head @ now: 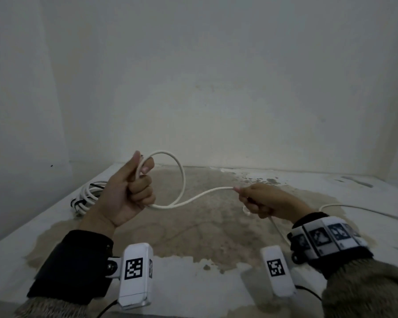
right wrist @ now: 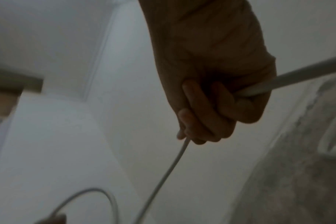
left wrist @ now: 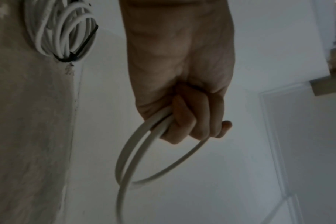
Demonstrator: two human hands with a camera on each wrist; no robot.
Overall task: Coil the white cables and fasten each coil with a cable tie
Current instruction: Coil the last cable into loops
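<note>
Left hand (head: 126, 193): my fist clamps a loop of white cable (head: 182, 180).
Right hand (head: 269, 200): I pinch the same cable.
Finished coil (head: 86, 197): tied, behind my left wrist.

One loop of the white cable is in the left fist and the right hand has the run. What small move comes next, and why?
Probably swing the right hand across to the left hand and lay a second loop into that fist. The white cable shows just one loop there, and slack trails off to the right. The tied coil lies aside, done.
</note>
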